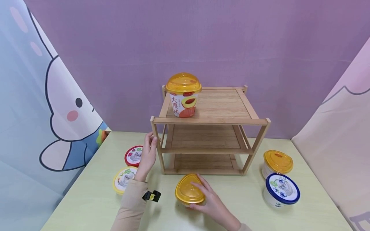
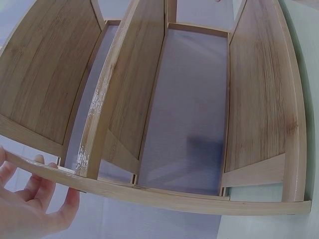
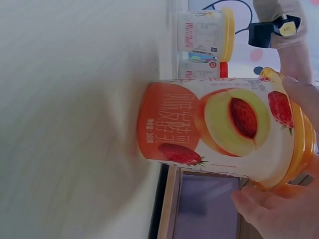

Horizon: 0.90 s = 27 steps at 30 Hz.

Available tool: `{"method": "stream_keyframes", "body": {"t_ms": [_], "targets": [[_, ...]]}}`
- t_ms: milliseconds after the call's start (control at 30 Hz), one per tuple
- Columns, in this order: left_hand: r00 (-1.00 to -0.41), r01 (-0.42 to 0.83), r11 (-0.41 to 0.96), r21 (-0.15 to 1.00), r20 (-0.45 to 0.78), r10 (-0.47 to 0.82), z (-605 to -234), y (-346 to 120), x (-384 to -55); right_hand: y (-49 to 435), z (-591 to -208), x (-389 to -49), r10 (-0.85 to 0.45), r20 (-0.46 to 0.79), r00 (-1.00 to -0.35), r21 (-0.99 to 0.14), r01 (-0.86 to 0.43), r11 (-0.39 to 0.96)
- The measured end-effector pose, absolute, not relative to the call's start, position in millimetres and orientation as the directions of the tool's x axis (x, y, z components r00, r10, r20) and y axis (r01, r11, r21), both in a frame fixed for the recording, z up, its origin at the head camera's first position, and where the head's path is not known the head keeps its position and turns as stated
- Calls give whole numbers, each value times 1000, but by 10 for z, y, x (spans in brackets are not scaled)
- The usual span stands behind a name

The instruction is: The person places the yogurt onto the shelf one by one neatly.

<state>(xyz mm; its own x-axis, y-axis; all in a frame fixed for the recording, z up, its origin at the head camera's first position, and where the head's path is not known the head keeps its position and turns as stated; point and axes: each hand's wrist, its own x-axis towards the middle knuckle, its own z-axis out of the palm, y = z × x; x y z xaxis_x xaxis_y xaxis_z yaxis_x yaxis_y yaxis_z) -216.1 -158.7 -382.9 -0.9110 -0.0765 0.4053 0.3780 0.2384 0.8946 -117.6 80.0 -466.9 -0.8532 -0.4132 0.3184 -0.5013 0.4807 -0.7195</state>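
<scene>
A three-tier bamboo shelf rack (image 1: 211, 121) stands on the table. My left hand (image 1: 150, 147) is at its front left upright; in the left wrist view, the thumb and fingers (image 2: 42, 186) lie on either side of that post (image 2: 149, 196), gripping it. In front of the rack, my right hand (image 1: 209, 200) holds a yogurt cup (image 1: 189, 191) by its domed orange lid. The right wrist view shows this yogurt cup (image 3: 219, 127) upright, its base close over the tabletop, with peach and strawberry pictures on its side. A similar yogurt cup (image 1: 185, 102) stands on the rack's top left.
Left of the rack sit a red-rimmed tub (image 1: 134, 155) and a yellow-rimmed tub (image 1: 124, 179), partly behind my left arm. At the right are an orange-lidded cup (image 1: 277, 162) and a blue-rimmed tub (image 1: 282, 189). A purple cloth backdrop (image 1: 138, 64) hangs behind the rack.
</scene>
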Motion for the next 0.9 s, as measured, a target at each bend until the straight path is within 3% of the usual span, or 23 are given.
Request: {"method": "stream_keyframes", "body": {"t_ms": [500,900], "targets": [[-916,362,240,901,391,-88,-3606,-1498,-2004,770,-4784,-1195,-369,277,-887,-815,-421,398],[-900,396,244,885,427,-86,-3874,-1594,-2194,749,-4783,-1206,-311,256,-915,-851,-366,376]]}}
